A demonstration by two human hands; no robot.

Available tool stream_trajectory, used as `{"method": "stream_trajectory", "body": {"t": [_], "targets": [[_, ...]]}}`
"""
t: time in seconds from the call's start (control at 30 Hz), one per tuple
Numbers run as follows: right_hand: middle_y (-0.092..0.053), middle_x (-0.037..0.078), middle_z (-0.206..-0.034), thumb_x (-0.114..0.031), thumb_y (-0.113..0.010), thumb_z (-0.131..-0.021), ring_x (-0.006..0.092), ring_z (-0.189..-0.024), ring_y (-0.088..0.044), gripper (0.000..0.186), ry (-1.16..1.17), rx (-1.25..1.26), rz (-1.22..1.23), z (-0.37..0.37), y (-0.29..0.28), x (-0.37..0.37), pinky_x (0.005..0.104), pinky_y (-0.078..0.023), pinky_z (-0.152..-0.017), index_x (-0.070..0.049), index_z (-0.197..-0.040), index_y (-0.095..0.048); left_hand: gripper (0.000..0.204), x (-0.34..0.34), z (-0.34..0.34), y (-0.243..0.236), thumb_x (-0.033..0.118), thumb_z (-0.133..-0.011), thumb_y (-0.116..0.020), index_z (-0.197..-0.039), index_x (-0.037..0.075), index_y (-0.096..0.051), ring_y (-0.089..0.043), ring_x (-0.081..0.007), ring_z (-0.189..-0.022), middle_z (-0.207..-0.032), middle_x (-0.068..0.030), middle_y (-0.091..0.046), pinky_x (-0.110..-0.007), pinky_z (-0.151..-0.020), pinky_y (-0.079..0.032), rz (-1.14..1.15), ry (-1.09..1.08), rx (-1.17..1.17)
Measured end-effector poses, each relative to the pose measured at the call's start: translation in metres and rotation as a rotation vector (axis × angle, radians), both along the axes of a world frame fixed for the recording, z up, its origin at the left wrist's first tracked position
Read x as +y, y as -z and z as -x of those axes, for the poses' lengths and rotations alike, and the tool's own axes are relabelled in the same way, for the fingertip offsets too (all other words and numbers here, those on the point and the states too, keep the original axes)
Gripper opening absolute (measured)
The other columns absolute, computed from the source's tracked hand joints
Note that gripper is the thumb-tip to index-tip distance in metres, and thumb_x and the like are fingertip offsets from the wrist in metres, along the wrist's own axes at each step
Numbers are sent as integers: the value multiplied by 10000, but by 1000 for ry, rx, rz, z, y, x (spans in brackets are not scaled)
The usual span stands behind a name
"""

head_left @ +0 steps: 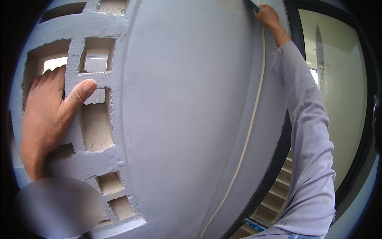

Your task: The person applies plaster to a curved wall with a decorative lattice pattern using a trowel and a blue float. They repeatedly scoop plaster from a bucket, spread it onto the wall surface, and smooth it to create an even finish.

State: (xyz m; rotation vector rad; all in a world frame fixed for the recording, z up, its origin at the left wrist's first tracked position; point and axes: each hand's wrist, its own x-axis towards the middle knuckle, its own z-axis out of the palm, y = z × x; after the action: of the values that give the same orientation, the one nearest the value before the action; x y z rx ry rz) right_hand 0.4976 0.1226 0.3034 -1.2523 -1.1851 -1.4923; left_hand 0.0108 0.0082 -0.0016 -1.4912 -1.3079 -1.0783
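Note:
My left hand (49,111) grips the pierced grey block wall (97,79), its fingers hooked into a square opening and the thumb lying across the divider beside it. High at the upper right, my right hand (267,16) is closed on a dark, flat-ended tool (253,5). Only part of that tool shows at the picture's edge, so I cannot make out its exact kind. It is close to the smooth grey wall panel (191,103), near a paler beige patch at the top. My right arm, in a light lavender sleeve, stretches upward.
A thin pale cord-like line (254,115) runs down the panel's right part. To the right stands a dark-framed glass pane (338,103). Pale slats or steps (274,187) show below, behind my arm. A blurred oval covers the lower left.

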Motion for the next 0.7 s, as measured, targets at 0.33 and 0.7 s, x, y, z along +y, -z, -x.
{"method": "stream_trajectory", "body": {"t": [0.33,0.7], "targets": [[-671,161,-906,-107,-576,-675,336,-894,-632,399,-20,-33,69,15,97,-21,437,-510,-778,-137,-1056,-689,739,0,3,-3,687,-859,-391,-1016,-8,-589,-534,-344,-905,-911,-188,-599,-421,-888,-374,-21,9,51],[-659,198,-892,-90,-505,-714,402,-884,-597,261,-306,-57,58,27,102,-91,442,-468,-753,-64,-903,-683,760,-7,3,-6,705,-836,-410,-956,-27,-577,-533,-353,-855,-866,-213,-582,-421,-856,-386,-28,4,59]]}}
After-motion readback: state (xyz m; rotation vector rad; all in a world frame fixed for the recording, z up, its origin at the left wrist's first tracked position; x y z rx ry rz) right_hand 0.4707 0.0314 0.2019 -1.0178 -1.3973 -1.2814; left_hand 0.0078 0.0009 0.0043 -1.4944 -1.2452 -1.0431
